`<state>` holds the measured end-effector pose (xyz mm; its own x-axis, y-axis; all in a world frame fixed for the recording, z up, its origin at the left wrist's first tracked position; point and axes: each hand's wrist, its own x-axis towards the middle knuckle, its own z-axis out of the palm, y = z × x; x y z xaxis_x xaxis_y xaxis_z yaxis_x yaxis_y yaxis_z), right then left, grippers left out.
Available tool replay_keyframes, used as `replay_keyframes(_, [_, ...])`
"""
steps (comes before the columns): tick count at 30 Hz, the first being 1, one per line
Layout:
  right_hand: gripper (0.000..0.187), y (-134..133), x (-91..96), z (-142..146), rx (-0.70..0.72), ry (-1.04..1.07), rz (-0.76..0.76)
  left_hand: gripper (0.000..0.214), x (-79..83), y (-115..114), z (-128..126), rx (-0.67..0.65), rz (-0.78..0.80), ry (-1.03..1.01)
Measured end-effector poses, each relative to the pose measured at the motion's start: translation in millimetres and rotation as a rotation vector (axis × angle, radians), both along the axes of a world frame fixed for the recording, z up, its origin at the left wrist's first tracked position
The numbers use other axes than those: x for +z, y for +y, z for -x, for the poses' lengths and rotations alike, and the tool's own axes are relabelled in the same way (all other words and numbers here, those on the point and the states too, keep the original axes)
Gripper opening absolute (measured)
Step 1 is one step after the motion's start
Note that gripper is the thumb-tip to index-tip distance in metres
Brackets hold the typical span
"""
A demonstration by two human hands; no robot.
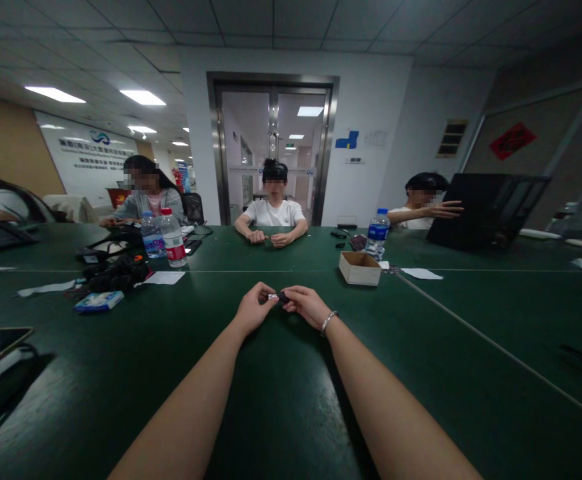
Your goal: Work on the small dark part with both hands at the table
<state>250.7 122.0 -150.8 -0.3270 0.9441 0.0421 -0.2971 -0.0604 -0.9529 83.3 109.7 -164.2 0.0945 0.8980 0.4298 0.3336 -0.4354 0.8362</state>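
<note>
Over the dark green table (281, 407), my left hand (255, 308) and my right hand (309, 305) meet near the middle of the view. Between my left thumb and fingers is a small shiny silver piece (272, 297). My right fingers pinch a small black piece (283, 298) right beside it. Whether the two are joined or are parts of one object, I cannot tell, as my fingertips cover much of both. A silver bracelet (328, 323) circles my right wrist.
An open cardboard box (361, 272) and a water bottle (378, 233) stand ahead right. Two bottles, dark cables (115, 272) and a blue-white packet (99, 302) lie ahead left. Opposite sits a person (275, 213); another person's hand touches a large black case (485, 210).
</note>
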Motion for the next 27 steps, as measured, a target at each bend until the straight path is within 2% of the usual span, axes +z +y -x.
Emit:
replay_keyframes(7, [0.005, -0.6, 0.9, -0.3, -0.005, 0.009, 0.007, 0.025, 2.4, 1.6, 2.3, -0.076, 0.050, -0.086])
replay_keyframes(16, [0.013, 0.6, -2.4, -1.2, -0.003, 0.013, -0.022, 0.032, 5.1, 0.0, 0.7, -0.037, 0.153, -0.081])
replay_keyframes(22, [0.018, 1.7, -4.6, -1.9, 0.019, 0.013, -0.042, 0.042, 4.3, 1.3, 2.1, 0.039, 0.178, 0.026])
replay_keyframes(27, [0.017, 0.6, -3.1, -2.4, 0.017, 0.006, -0.039, 0.036, 4.8, 0.5, 2.9, 0.011, 0.161, 0.019])
